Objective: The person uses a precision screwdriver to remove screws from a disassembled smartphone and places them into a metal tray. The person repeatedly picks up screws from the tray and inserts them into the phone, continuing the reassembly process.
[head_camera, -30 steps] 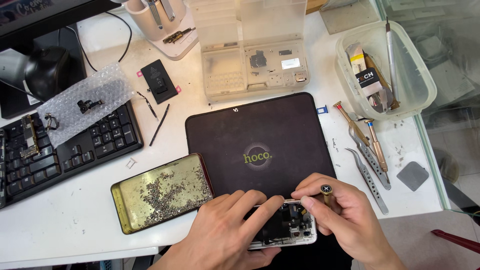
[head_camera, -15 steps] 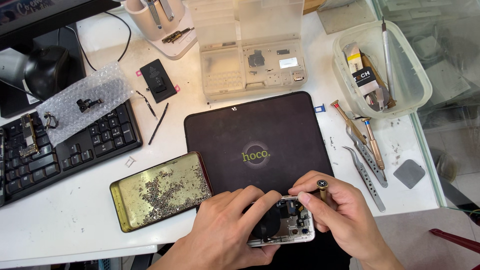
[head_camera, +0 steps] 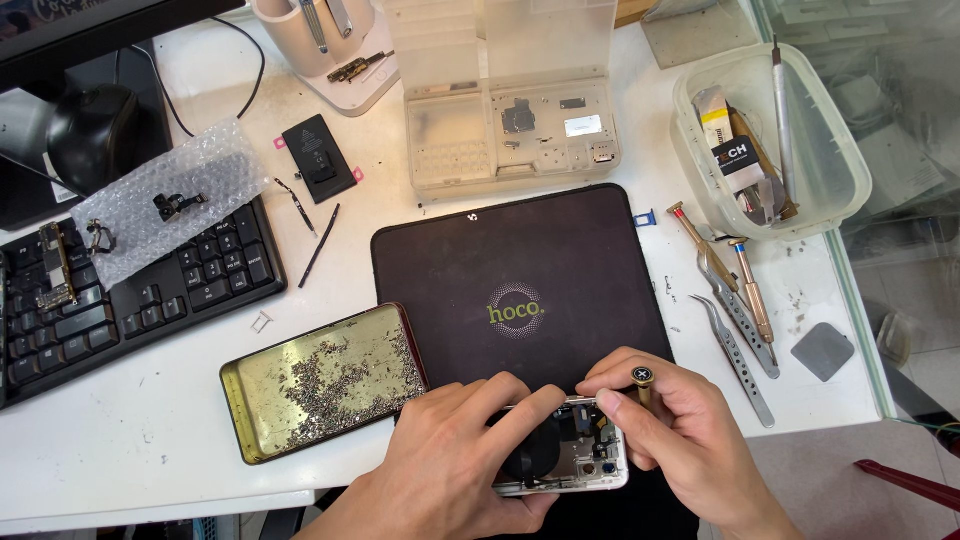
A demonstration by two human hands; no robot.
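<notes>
At the lower centre of the frame, the left hand (head_camera: 455, 460) is gripping an opened phone (head_camera: 565, 460), its fingers (head_camera: 520, 405) curled over the upper edge and pinching the body. The phone is lying on the lower edge of a dark work mat (head_camera: 520, 290). The right hand (head_camera: 680, 435) is holding a small screwdriver (head_camera: 642, 380), fingers pressed together around its shaft, its tip hidden at the phone's upper right corner. A gold tin of tiny screws (head_camera: 325, 390) is sitting just left of the hands. Tweezers (head_camera: 735, 355) are lying right of the mat on the white bench (head_camera: 120, 440).
</notes>
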